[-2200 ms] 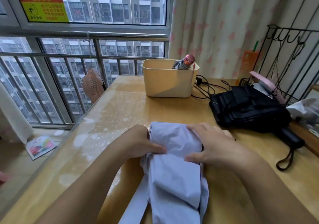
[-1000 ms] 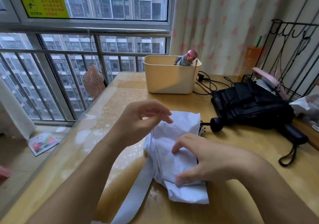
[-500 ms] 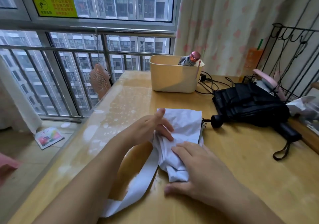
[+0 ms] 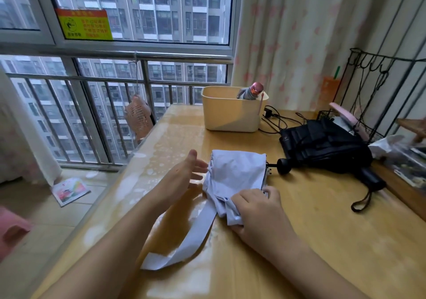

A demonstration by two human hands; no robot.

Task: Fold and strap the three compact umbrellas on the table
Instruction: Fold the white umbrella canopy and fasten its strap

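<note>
- Gripping the bunched near end of the white umbrella (image 4: 237, 172), the right hand (image 4: 255, 208) pins it mid-way across the tabletop (image 4: 322, 241); the left hand (image 4: 184, 176), lifted off the canopy now, hovers open-fingered just beside it.
- Its strap (image 4: 196, 229) trails loose toward the near edge, so wrapping likely comes next.
- The black umbrella (image 4: 322, 144) waits by the right edge; the pink-capped umbrella (image 4: 253, 91) stands in the basket (image 4: 230, 116) at the far edge.

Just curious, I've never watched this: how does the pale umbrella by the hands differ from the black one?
Colour: the pale umbrella is whitish, the black umbrella dark. The right hand grips the pale umbrella's cloth, left hand open beside it; the black umbrella lies untouched. The pale umbrella's wide strap trails loose; the black umbrella shows a thin wrist loop. Both lie collapsed on the table.
</note>
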